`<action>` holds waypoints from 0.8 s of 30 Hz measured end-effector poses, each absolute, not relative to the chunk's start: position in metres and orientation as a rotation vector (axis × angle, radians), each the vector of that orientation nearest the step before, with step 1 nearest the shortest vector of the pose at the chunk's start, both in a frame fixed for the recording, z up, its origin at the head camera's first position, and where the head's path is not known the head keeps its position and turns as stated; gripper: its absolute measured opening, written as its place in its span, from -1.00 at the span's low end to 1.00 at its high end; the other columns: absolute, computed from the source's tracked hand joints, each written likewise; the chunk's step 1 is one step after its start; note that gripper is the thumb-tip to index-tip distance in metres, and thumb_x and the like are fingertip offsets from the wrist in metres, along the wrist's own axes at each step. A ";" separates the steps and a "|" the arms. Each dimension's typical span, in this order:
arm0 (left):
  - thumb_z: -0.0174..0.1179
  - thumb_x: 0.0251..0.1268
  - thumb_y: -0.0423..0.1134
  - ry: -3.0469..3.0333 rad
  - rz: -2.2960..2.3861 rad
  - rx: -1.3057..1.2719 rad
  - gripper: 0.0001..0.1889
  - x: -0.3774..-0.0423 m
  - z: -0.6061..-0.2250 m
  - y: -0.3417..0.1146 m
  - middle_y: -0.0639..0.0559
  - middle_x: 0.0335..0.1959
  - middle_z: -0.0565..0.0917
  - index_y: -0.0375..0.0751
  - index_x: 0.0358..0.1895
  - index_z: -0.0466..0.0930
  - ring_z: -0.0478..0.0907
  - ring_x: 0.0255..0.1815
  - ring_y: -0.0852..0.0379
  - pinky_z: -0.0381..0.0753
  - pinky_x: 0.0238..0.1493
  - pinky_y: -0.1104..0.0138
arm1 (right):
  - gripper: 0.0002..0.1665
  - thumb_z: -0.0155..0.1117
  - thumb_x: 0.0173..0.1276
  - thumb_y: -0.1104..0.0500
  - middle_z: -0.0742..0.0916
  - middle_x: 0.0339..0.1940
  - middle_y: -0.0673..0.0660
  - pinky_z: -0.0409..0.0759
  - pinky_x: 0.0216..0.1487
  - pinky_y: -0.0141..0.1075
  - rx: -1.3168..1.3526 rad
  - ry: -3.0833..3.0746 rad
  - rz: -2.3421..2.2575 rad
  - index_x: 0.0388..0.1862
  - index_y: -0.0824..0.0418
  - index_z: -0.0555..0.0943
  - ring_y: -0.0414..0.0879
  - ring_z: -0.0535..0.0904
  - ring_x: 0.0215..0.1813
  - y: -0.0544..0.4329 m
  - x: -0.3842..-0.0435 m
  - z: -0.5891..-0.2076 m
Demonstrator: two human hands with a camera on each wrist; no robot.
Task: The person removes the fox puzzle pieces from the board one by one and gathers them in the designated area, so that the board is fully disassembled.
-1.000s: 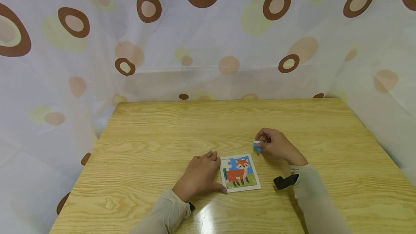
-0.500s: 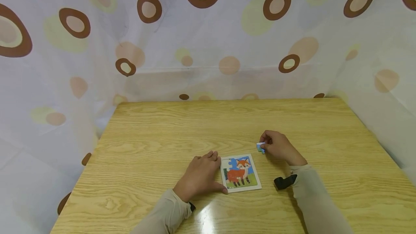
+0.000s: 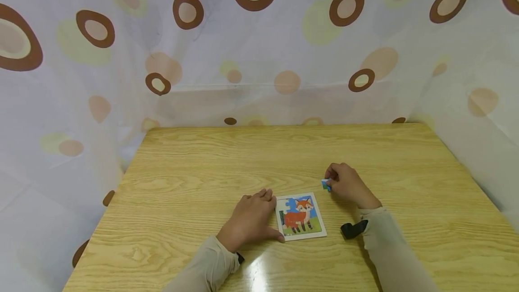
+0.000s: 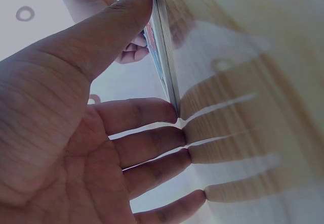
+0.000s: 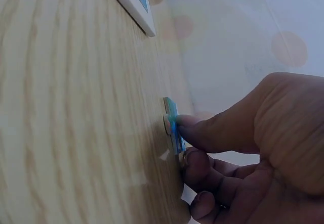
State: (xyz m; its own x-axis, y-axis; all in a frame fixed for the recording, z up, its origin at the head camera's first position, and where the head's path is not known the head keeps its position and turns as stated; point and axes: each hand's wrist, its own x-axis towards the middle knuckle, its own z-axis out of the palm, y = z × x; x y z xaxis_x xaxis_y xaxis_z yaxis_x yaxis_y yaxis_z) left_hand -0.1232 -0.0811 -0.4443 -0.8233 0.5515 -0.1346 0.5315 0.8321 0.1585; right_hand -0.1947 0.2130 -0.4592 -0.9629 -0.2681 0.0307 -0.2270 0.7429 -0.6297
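Observation:
A square fox jigsaw puzzle [image 3: 299,218] in a white-rimmed tray [image 3: 305,238] lies on the table in the head view. The upper left of its picture shows a bare white gap. My left hand [image 3: 248,217] rests along the tray's left side, thumb at the near corner and straight fingers by the far one. In the left wrist view, those fingertips [image 4: 195,155] touch the glossy tabletop. Beyond the tray's far right corner, my right hand [image 3: 348,187] pinches a blue and green puzzle piece [image 3: 325,184]. The right wrist view shows this piece [image 5: 169,105] at the wood surface, thumb over its face.
The wood-grain table [image 3: 194,166] extends around both hands. A white sheet [image 3: 259,53] with brown and pastel spots hangs behind it and at both sides. A black strap piece [image 3: 353,229] juts from the right wrist.
My right hand has shifted slightly right and towards me with the puzzle piece, whose tilt has changed. The left hand and the tray keep their places.

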 end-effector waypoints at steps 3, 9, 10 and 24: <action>0.43 -0.01 0.46 2.835 0.181 0.836 0.07 -0.123 -0.444 -0.081 -0.13 0.55 0.36 -0.17 0.50 0.43 0.26 0.57 -0.05 0.45 0.35 -0.05 | -0.92 0.31 0.35 0.45 0.58 -0.30 0.21 0.51 -0.18 -0.08 -0.407 2.880 -1.014 -0.26 0.37 0.58 0.06 0.47 -0.24 0.213 -0.196 -0.459; 0.44 -0.01 0.45 2.839 0.176 0.813 0.08 -0.121 -0.441 -0.081 -0.11 0.56 0.36 -0.17 0.51 0.42 0.26 0.57 -0.04 0.45 0.35 -0.06 | -0.95 0.26 0.40 0.43 0.61 -0.27 0.20 0.51 -0.15 -0.05 -0.414 2.852 -1.026 -0.21 0.34 0.60 0.07 0.50 -0.20 0.212 -0.197 -0.456; 0.44 -0.01 0.45 2.841 0.168 0.807 0.08 -0.121 -0.440 -0.081 -0.10 0.56 0.36 -0.17 0.51 0.42 0.26 0.57 -0.05 0.45 0.35 -0.06 | -0.95 0.25 0.41 0.43 0.62 -0.27 0.20 0.50 -0.15 -0.06 -0.417 2.847 -1.030 -0.21 0.34 0.60 0.08 0.50 -0.20 0.212 -0.197 -0.455; 0.55 -0.19 0.42 2.876 0.047 0.784 0.04 -0.120 -0.425 -0.095 -0.17 0.52 0.41 -0.18 0.37 0.59 0.26 0.56 -0.19 0.41 0.37 -0.10 | -0.89 0.14 0.45 0.44 0.65 -0.26 0.20 0.51 -0.19 -0.10 -0.429 2.822 -1.088 -0.17 0.33 0.60 0.04 0.53 -0.22 0.215 -0.193 -0.450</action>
